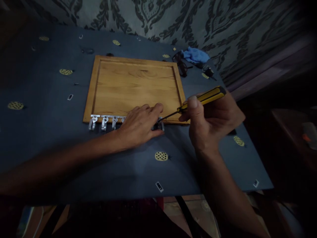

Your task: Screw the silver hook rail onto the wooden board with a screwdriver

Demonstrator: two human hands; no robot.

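A wooden board with a raised rim lies flat on a dark blue cloth. Several metal hooks line its near edge. My left hand rests on that edge with fingers curled, pinching a metal hook at the right end of the row. My right hand grips a screwdriver with a yellow and black handle. Its thin shaft slants down to the left, and the tip meets the hook beside my left fingertips.
The blue cloth with yellow dotted spots covers the table. A blue rag, a dark looped item and a small dark object lie at the far right corner. Small screws and tags are scattered on the cloth. A patterned curtain hangs behind.
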